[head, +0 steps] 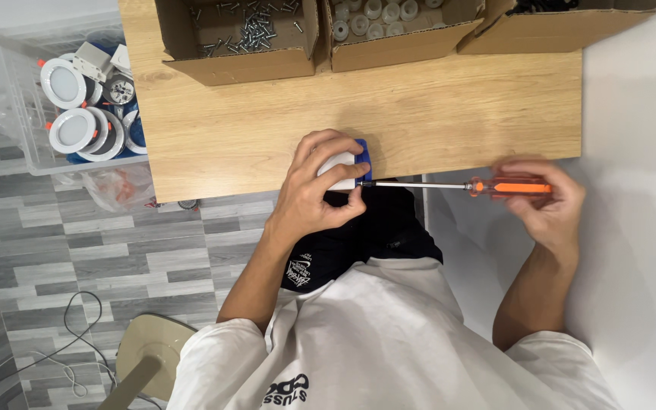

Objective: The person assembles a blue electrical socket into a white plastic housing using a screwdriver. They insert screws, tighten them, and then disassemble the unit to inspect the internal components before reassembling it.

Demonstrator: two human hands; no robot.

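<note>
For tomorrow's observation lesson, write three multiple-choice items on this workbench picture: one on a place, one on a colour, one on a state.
1. Where is the box of screws?
A. far edge of the wooden table
B. on the floor
C. on the person's lap

2. What colour is the screwdriver handle?
A. green
B. orange
C. black

3. How is the small white and blue part held?
A. lying loose, untouched
B. inside the plastic bin
C. gripped by the left hand at the table's near edge

Answers: 1 A, the open carton sits along the table's far side. 2 B, the handle in the right hand is orange. 3 C, fingers wrap the part while the screwdriver tip meets it.
</note>
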